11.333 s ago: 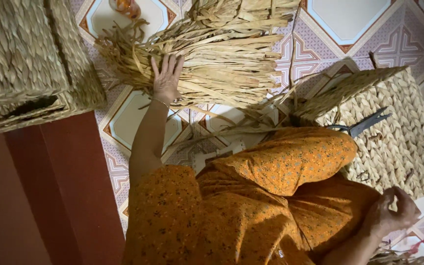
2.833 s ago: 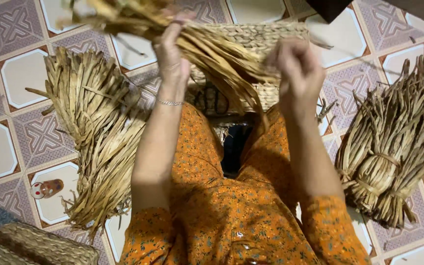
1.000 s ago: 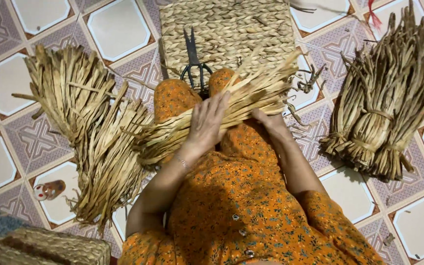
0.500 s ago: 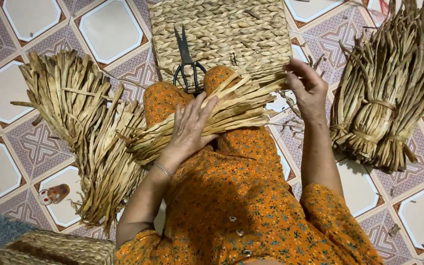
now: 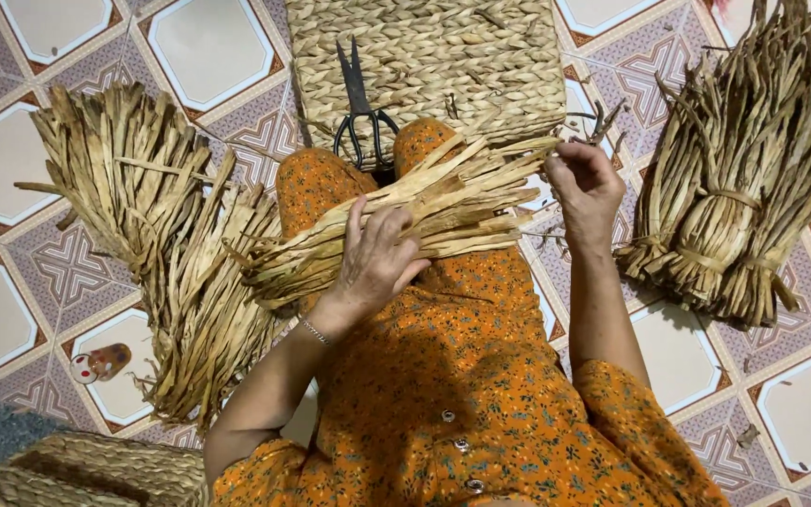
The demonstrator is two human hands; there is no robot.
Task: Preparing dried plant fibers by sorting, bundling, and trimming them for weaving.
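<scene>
A bunch of flat dried straw strips (image 5: 443, 202) lies across my lap, which is covered in orange flowered cloth. My left hand (image 5: 377, 258) rests flat on the middle of the bunch, fingers spread, pressing it down. My right hand (image 5: 586, 188) pinches the right tips of the strips between thumb and fingers. Black scissors (image 5: 360, 117) lie on a woven straw mat (image 5: 481, 56) just beyond my knees.
A large loose heap of straw strips (image 5: 171, 253) lies on the tiled floor at my left. A tied bundle of darker stalks (image 5: 753, 178) lies at my right. A woven basket (image 5: 86, 474) sits at the bottom left, with a small painted object (image 5: 98, 361) near it.
The bunch came down from in front of me onto my lap. My left hand settled flat on it and my right hand moved out to its right tips.
</scene>
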